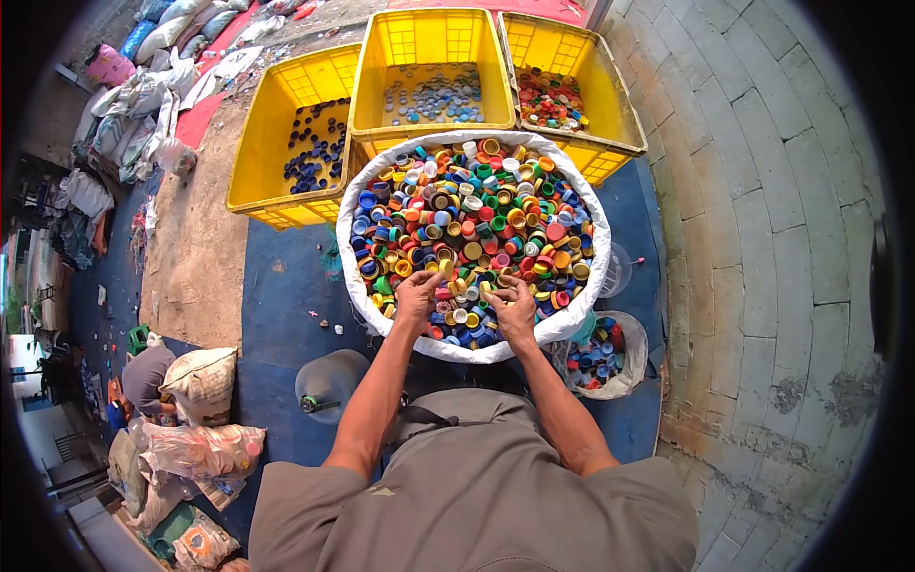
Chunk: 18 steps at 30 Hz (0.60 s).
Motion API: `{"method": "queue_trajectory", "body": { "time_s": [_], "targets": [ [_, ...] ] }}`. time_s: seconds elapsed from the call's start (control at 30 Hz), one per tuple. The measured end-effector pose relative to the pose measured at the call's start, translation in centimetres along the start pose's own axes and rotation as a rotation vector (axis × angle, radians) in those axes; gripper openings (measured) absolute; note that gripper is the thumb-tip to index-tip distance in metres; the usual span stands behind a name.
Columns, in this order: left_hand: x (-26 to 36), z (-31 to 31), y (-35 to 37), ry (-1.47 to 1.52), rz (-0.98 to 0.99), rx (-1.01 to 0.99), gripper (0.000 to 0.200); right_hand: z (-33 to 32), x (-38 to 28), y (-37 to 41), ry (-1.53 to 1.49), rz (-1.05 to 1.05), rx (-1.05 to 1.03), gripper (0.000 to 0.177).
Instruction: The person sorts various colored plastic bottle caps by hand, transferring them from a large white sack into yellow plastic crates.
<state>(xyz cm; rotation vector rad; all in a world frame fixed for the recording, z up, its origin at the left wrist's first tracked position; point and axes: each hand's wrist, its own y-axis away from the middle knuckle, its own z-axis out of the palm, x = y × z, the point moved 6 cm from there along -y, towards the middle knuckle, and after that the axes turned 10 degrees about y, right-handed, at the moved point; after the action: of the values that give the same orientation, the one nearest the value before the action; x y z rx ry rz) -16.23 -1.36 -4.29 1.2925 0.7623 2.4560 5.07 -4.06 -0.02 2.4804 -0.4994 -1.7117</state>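
Note:
A white sack (599,238) with a rolled rim stands in front of me, filled with plastic bottle caps (477,219) of many colours. Over its near side, my left hand (417,297) pinches a yellow bottle cap (446,269) between thumb and fingers. Just to the right, my right hand (515,310) has its fingers closed on another yellow bottle cap (485,288). Both hands are low over the pile, a short gap between them. Some of the fingertips are hard to make out against the caps.
Behind the sack stand three yellow crates: the left one (250,162) has dark blue caps, the middle one (434,48) pale blue, the right one (620,105) mostly red. A smaller bag (629,377) of caps and a large clear bottle (329,381) flank me. A block wall (762,248) rises right.

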Motion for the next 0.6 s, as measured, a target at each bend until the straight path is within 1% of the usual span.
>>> {"method": "queue_trajectory", "body": {
  "time_s": [0.03, 0.07, 0.17, 0.2, 0.23, 0.3, 0.33, 0.37, 0.43, 0.5, 0.57, 0.6],
  "targets": [
    [-0.1, 0.2, 0.2, 0.251, -0.145, -0.039, 0.014, 0.4, 0.2, -0.1, -0.106, 0.030, -0.036, 0.045],
    [-0.2, 0.3, 0.1, 0.409, -0.173, -0.116, 0.016, 0.7, 0.3, -0.1, -0.256, 0.065, -0.077, 0.047],
    [0.4, 0.9, 1.1, 0.711, -0.228, -0.199, 0.017, 1.7, 1.0, -0.3, -0.741, 0.266, -0.254, 0.043],
    [0.6, 1.2, 1.3, 0.778, -0.226, -0.251, 0.024, 1.9, 0.0, 0.0, -0.831, 0.292, -0.300, 0.039],
    [0.5, 1.1, 1.5, 0.816, -0.238, -0.253, 0.026, 2.2, 0.4, -0.3, -0.931, 0.304, -0.373, 0.037],
    [0.5, 1.1, 1.8, 0.889, -0.263, -0.260, 0.028, 2.6, 0.7, -0.4, -1.015, 0.362, -0.395, 0.034],
    [0.6, 1.2, 2.1, 0.946, -0.278, -0.308, 0.037, 2.8, 0.8, -0.6, -1.061, 0.348, -0.417, 0.033],
    [0.7, 1.3, 2.3, 0.965, -0.286, -0.346, 0.038, 3.0, 0.8, -0.7, -1.107, 0.333, -0.440, 0.032],
    [1.9, 2.4, 3.5, 0.961, -0.235, -0.439, 0.038, 3.2, -0.2, -0.6, -1.169, 0.304, -0.471, 0.032],
    [2.5, 2.9, 4.2, 0.958, -0.239, -0.417, 0.033, 3.1, -1.4, -0.4, -1.202, 0.269, -0.489, 0.032],
    [2.3, 2.4, 4.1, 0.987, -0.215, -0.375, 0.038, 3.2, -1.5, -0.5, -1.235, 0.264, -0.540, 0.034],
    [2.3, 2.4, 4.2, 0.986, -0.233, -0.393, 0.039, 3.2, -1.7, -0.4, -1.245, 0.255, -0.558, 0.035]
  ]
}}
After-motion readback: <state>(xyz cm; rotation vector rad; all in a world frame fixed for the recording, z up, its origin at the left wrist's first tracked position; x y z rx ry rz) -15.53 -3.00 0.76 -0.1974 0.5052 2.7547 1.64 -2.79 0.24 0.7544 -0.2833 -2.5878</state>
